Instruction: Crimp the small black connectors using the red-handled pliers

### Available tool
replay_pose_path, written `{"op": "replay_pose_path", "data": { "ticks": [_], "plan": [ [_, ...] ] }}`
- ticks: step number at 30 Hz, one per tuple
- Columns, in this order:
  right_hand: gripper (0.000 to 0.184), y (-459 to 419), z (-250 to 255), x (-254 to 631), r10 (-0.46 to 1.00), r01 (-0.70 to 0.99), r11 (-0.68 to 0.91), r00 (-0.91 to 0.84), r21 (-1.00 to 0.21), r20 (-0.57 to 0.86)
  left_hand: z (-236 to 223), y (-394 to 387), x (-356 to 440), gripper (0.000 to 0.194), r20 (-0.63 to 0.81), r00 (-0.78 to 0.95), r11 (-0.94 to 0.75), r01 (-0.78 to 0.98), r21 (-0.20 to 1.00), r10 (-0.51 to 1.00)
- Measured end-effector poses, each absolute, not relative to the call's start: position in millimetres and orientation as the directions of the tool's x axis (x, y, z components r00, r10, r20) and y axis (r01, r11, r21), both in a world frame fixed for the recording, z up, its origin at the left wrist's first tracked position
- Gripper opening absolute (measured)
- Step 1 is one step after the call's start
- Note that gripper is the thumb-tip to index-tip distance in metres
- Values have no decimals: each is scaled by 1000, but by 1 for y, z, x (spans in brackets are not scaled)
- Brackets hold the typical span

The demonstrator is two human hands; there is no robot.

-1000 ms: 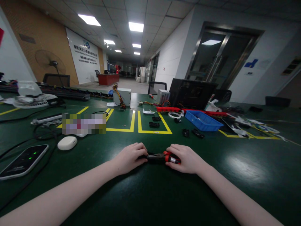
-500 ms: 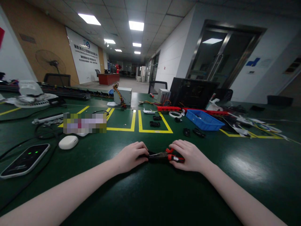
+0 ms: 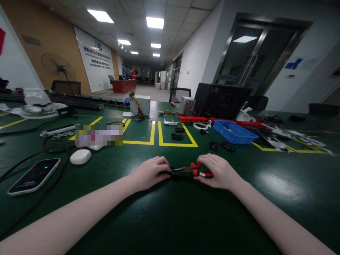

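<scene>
My right hand (image 3: 216,171) is closed around the red and black handles of a pair of needle-nose pliers (image 3: 199,173). The handles are spread a little, and the long metal jaws point left toward my other hand. Pinched between the thumb and fingers of my left hand (image 3: 154,173) is a small black piece (image 3: 174,173), mostly hidden by the fingers and dark against the table. The tips of the pliers meet this piece; whether they grip it I cannot tell. Both hands rest low over the green tabletop (image 3: 172,216).
Beyond my hands lie small black parts (image 3: 177,136) inside a yellow taped outline, with more black parts (image 3: 227,146) near a blue tray (image 3: 233,132). At left are a phone (image 3: 35,176), a white rounded case (image 3: 80,157) and black cables. Power supply units (image 3: 140,106) stand farther back.
The view has shifted slightly, so the table objects appear a little farther right. Both hands keep their holds, and the plier handles look much the same.
</scene>
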State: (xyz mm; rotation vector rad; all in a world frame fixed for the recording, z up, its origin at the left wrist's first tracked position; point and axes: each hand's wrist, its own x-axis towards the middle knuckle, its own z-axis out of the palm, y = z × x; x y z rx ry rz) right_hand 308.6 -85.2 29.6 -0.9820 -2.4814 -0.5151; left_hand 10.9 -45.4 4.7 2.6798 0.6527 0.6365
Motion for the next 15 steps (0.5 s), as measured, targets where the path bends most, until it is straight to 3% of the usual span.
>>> {"op": "replay_pose_path", "data": {
  "ticks": [8, 15],
  "plan": [
    [34, -87, 29, 304, 608, 740, 666, -611, 94, 507, 5, -45, 11, 13, 338, 801, -848, 360, 388, 495],
    [35, -86, 26, 304, 593, 727, 679, -625, 101, 507, 6, -46, 11, 12, 339, 800, -851, 366, 377, 494]
  ]
}}
